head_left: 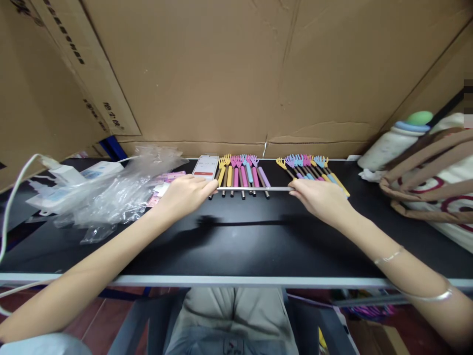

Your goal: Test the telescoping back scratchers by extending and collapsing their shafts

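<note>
A thin silver telescopic back scratcher rod [254, 189] stretches level between my two hands, above the black table. My left hand [192, 193] is closed around its left end, and my right hand [318, 196] grips the right end. Both ends are hidden inside my fingers. Behind the rod lies a row of back scratchers [236, 175] with yellow, pink, blue and purple claw heads and coloured grips. Beyond my right hand, a second group of back scratchers [308, 167] lies slanted, partly covered by that hand.
A phone [205, 166] showing a timer lies behind my left hand. Crumpled clear plastic bags [118, 192] and a white power strip [66, 190] with cables occupy the left. A white bottle [391, 145] and a fabric bag [439, 182] stand right. Cardboard [236, 74] walls the back.
</note>
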`<state>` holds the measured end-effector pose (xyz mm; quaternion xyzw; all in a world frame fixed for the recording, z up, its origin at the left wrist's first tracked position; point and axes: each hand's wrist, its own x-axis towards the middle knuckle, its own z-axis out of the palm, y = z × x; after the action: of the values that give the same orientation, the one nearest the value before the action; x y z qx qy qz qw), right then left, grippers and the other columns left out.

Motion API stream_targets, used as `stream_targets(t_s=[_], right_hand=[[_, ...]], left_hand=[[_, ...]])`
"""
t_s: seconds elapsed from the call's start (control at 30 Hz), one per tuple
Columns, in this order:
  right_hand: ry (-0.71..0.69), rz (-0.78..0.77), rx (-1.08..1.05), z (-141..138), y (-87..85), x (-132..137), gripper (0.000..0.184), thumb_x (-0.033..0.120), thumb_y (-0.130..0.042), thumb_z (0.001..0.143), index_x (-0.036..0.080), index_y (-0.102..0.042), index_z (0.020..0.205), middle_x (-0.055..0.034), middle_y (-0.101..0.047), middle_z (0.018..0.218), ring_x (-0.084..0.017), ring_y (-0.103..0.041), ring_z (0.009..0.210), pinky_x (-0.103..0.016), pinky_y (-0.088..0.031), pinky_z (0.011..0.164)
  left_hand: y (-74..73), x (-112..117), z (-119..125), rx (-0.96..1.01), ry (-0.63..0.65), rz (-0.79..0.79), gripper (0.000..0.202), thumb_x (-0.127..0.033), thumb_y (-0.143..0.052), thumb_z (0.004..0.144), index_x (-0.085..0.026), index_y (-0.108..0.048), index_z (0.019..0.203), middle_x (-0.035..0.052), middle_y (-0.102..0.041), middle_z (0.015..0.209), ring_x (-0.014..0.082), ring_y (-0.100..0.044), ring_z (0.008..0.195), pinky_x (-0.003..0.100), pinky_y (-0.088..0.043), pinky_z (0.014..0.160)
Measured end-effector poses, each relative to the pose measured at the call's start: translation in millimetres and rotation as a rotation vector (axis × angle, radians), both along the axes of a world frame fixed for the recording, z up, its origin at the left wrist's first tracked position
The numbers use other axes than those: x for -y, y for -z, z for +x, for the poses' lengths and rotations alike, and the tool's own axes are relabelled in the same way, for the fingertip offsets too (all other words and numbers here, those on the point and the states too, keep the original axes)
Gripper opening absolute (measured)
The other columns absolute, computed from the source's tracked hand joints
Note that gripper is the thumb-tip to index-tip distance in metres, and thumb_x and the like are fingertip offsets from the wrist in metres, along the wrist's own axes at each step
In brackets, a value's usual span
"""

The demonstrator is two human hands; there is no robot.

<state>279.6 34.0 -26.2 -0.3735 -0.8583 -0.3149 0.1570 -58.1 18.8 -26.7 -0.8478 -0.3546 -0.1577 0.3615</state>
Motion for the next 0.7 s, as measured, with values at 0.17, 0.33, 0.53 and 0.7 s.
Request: stream_targets(t_s=[0.17,0.33,0.53,0.7], right_hand=[[-0.023,-0.04,-0.038,-2.8,-1.6,3.9,0.035,0.031,-0.031,0.098,0.019,-0.055,0.076,-0.0019,-0.062,0.063,-0.013,-0.055,0.056,-0.025,-0.027,0.051],[-0.06,-0.043,-0.031,-22.7,-3.6,15.3,0.031,0.03,-0.034,0.097,0.019,-0.054,0.077,-0.0004,-0.062,0.061,-0.013,-0.056,0.055,-0.025,-0.023,0.048],[-0.097,-0.066,-0.023,-55.2,-1.1,26.4,0.025,0.027,-0.039,0.096,0.017,-0.054,0.079,-0.0005,-0.063,0.064,-0.012,-0.058,0.056,-0.026,-0.023,0.048],[-0.085,-0.12,-0.053,-58.0,3.5,24.7,0.025,0.03,-0.038,0.097,0.018,-0.056,0.084,-0.001,-0.067,0.07,-0.012,-0.061,0.061,-0.026,-0.024,0.049]], left_hand=[[-2.7,6.8,-0.8,0.003,-0.001,0.003,0.026,-0.023,-0.042,0.095,-0.018,-0.052,0.071,-0.001,-0.062,0.061,0.0145,-0.059,0.056,0.026,-0.033,0.053],[-1.3,13.5,21.0,0.043,0.067,0.007,0.029,-0.022,-0.04,0.096,-0.017,-0.05,0.07,-0.0022,-0.057,0.055,0.0131,-0.056,0.05,0.026,-0.03,0.05],[3.1,15.2,47.1,0.078,0.108,-0.019,0.027,-0.024,-0.042,0.096,-0.018,-0.052,0.072,-0.0019,-0.056,0.054,0.0125,-0.054,0.05,0.026,-0.03,0.052],[4.4,14.0,43.8,0.079,0.1,0.015,0.026,-0.026,-0.044,0.096,-0.018,-0.053,0.072,-0.002,-0.056,0.055,0.0136,-0.055,0.052,0.027,-0.031,0.053]])
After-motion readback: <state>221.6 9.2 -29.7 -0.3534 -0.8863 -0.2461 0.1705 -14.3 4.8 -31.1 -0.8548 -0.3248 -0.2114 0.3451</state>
